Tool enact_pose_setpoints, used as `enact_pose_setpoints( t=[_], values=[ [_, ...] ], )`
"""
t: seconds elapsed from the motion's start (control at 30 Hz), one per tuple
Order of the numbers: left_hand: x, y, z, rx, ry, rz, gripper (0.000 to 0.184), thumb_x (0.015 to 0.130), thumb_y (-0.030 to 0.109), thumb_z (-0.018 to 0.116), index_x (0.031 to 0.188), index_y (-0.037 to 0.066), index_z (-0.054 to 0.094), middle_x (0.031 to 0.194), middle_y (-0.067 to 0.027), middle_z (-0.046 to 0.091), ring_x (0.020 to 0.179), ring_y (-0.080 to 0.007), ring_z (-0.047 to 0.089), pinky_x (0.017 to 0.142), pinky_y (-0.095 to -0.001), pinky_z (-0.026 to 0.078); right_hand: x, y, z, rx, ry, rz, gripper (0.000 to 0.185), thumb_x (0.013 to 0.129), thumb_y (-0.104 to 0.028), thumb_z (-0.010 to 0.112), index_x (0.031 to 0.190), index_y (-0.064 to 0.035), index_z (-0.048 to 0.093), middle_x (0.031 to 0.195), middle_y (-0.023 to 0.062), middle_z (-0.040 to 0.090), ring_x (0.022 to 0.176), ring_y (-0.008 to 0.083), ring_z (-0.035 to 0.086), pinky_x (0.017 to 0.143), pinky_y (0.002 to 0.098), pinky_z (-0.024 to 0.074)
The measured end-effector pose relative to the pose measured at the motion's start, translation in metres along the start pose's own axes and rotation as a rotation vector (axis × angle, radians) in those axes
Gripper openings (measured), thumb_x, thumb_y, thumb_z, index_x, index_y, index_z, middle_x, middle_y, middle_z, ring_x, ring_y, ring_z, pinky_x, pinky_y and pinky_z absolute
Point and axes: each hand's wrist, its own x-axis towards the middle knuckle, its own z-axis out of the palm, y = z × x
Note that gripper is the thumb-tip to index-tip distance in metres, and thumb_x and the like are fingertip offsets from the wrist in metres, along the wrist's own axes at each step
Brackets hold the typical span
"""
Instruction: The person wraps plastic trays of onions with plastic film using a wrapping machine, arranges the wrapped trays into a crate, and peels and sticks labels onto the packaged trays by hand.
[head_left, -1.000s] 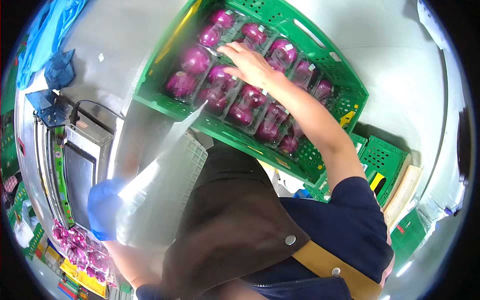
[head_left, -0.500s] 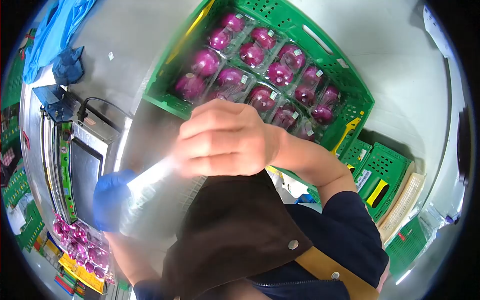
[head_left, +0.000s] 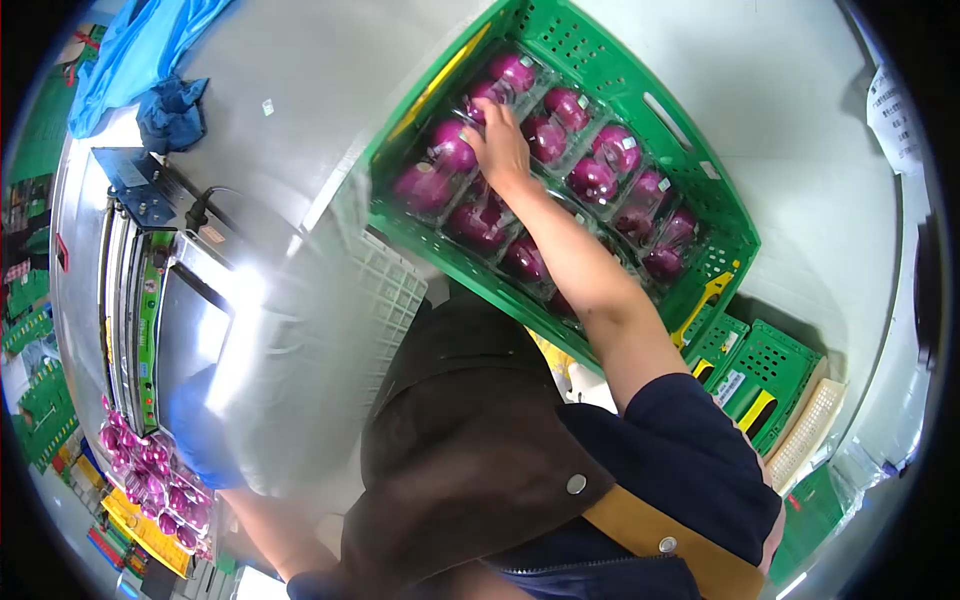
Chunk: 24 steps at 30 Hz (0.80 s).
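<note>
My right hand point(head_left: 500, 150) is down in the green crate point(head_left: 660, 130), thumb and fingers apart, over the clear pack of red onions point(head_left: 513, 72) at its far left corner. The fingertips are at that pack's onions; a neighbouring pack of red onions point(head_left: 453, 145) lies by the thumb. More two-onion clear packs with small labels fill the crate. On the left, my left hand point(head_left: 205, 425), in a blue glove and blurred, holds a clear plastic bag point(head_left: 290, 350), smeared by motion. The fingers of that hand do not show clearly.
A bag sealer with a green control strip point(head_left: 150, 340) stands at the left on the metal table point(head_left: 320, 60). Beside it lie bagged red onions point(head_left: 150, 480). Blue plastic point(head_left: 150, 50) is at the far left; green crates point(head_left: 760, 380) stand right.
My right hand has left the plastic bag and moved up and away into the crate of onion packs. My left hand stays at the left with the bag, lower and slightly left.
</note>
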Motion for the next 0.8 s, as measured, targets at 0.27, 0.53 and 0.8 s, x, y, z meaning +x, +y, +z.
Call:
enact_pose_setpoints(
  t=[0.27, 0.53, 0.8],
  values=[
    [0.07, 0.089, 0.069, -0.637, 0.314, -0.168, 0.047, 0.098, 0.032, 0.037, 0.135, 0.005, 0.047, 0.13, -0.0127, 0.054, 0.112, -0.0267, 0.057, 0.096, -0.0408, 0.044, -0.028, -0.014, -0.005, -0.272, -0.195, -0.057, 0.055, 0.09, -0.025, 0.056, 0.138, -0.0056, 0.038, 0.141, 0.0164, 0.04, 0.133, 0.0329, 0.034, 0.109, 0.0427, 0.0292],
    [0.231, -0.037, 0.131, -1.026, 0.157, -0.184, 0.019, 0.088, 0.023, 0.058, 0.096, 0.007, 0.062, 0.084, -0.0049, 0.062, 0.076, -0.0174, 0.058, 0.072, -0.0322, 0.048, -0.052, -0.102, -0.066, 0.195, 0.111, 0.126, 0.031, 0.092, -0.012, 0.055, 0.121, -0.0024, 0.054, 0.113, 0.0175, 0.061, 0.102, 0.0299, 0.06, 0.088, 0.0365, 0.0465],
    [0.237, -0.061, 0.17, -0.727, 0.08, -0.068, 0.036, 0.087, 0.016, 0.06, 0.119, 0.0, 0.054, 0.103, -0.0076, 0.057, 0.091, -0.0165, 0.051, 0.084, -0.0302, 0.043, -0.029, -0.232, -0.048, 0.18, -0.003, -0.165, 0.027, 0.088, -0.002, 0.054, 0.115, -0.0024, 0.058, 0.12, 0.0159, 0.057, 0.11, 0.0321, 0.056, 0.093, 0.0356, 0.0445]
  ],
)
